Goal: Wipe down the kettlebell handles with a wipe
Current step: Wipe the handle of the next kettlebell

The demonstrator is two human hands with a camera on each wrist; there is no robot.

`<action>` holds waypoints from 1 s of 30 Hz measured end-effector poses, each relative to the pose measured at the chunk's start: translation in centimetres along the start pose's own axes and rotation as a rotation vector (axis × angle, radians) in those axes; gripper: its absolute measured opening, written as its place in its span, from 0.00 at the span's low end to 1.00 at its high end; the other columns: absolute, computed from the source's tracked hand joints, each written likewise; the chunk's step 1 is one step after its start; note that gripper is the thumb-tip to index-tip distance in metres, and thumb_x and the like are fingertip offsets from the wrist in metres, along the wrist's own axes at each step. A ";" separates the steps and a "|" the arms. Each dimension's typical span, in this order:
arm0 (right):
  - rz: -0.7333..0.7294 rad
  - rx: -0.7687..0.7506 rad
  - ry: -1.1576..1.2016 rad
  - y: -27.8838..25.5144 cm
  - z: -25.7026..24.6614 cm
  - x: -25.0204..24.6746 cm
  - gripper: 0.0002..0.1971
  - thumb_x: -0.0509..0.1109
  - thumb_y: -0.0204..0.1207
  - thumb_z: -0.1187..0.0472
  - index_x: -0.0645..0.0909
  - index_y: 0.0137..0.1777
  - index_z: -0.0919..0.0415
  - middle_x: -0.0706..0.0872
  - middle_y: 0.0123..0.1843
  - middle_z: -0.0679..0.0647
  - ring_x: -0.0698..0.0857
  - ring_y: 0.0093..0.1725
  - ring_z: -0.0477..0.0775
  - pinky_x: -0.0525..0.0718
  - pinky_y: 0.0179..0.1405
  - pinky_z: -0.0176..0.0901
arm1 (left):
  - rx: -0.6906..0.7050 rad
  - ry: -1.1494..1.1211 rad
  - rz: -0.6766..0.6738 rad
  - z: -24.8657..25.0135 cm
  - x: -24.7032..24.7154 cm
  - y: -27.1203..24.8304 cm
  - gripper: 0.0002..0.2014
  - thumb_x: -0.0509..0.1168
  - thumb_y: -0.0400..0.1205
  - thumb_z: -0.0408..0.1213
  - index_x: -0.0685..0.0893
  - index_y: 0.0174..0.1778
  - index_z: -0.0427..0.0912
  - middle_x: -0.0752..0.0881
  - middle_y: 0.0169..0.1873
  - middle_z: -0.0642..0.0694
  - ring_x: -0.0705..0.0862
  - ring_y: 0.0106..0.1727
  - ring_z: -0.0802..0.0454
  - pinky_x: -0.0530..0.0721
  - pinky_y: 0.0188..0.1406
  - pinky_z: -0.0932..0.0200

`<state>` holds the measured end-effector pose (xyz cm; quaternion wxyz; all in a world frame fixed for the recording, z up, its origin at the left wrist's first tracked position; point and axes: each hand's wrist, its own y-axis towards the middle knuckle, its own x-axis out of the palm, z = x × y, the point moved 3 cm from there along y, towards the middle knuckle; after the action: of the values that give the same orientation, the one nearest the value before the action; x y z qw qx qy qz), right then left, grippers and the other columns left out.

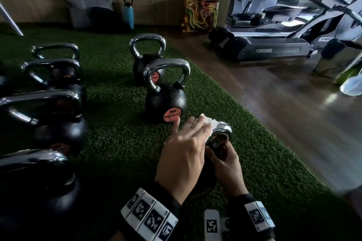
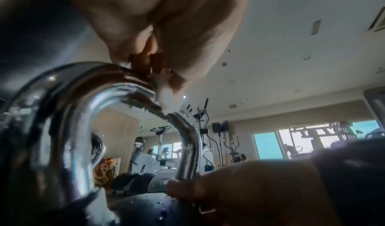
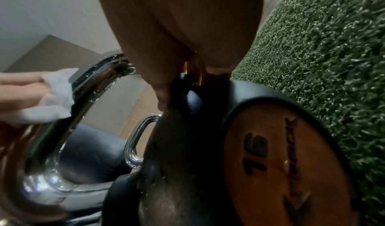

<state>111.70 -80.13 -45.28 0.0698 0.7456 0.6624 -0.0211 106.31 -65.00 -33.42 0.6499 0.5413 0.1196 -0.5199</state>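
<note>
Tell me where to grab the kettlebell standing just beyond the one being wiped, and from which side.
Take the kettlebell by the top bar of its chrome handle, coming down from above. It stands upright on the turf with the loop open toward you, so fingers can likely curl under the bar. Droplets show on its body; the handle may be slippery.
</note>
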 end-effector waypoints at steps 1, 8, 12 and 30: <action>-0.002 -0.001 -0.007 0.1 0.2 -0.1 0.22 0.81 0.67 0.43 0.86 0.59 0.50 0.94 0.53 0.52 0.92 0.55 0.56 0.88 0.60 0.69 | -0.018 -0.010 0.031 -0.4 -0.3 -0.3 0.19 0.63 0.89 0.34 0.82 0.76 0.49 0.84 0.73 0.52 0.82 0.74 0.56 0.72 0.83 0.39; 0.012 -0.033 -0.049 0.3 0.9 -0.3 0.13 0.82 0.75 0.52 0.86 0.57 0.49 0.94 0.51 0.50 0.92 0.53 0.52 0.89 0.59 0.66 | -0.045 -0.028 0.158 -1.1 -0.7 -2.7 0.22 0.59 0.88 0.33 0.78 0.79 0.45 0.82 0.75 0.50 0.80 0.77 0.55 0.75 0.80 0.49; 0.015 -0.012 -0.041 0.3 0.9 -0.4 0.13 0.83 0.74 0.53 0.86 0.55 0.49 0.94 0.50 0.48 0.93 0.52 0.50 0.90 0.57 0.64 | -0.151 -0.196 0.311 -3.3 -0.3 -4.5 0.20 0.67 0.87 0.27 0.83 0.75 0.42 0.84 0.72 0.49 0.84 0.73 0.55 0.79 0.75 0.47; -0.152 0.087 0.195 1.4 0.5 -0.3 0.14 0.81 0.74 0.62 0.88 0.59 0.64 0.94 0.56 0.63 0.92 0.58 0.66 0.89 0.63 0.64 | -0.602 -0.759 0.405 -6.4 5.6 -11.1 0.23 0.72 0.80 0.42 0.84 0.72 0.42 0.92 0.55 0.64 0.92 0.57 0.58 0.90 0.60 0.56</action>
<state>113.11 -80.63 -45.63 -0.0292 0.6942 0.7189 0.0178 102.35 -61.40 -46.37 0.8616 0.1163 -0.0872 -0.4863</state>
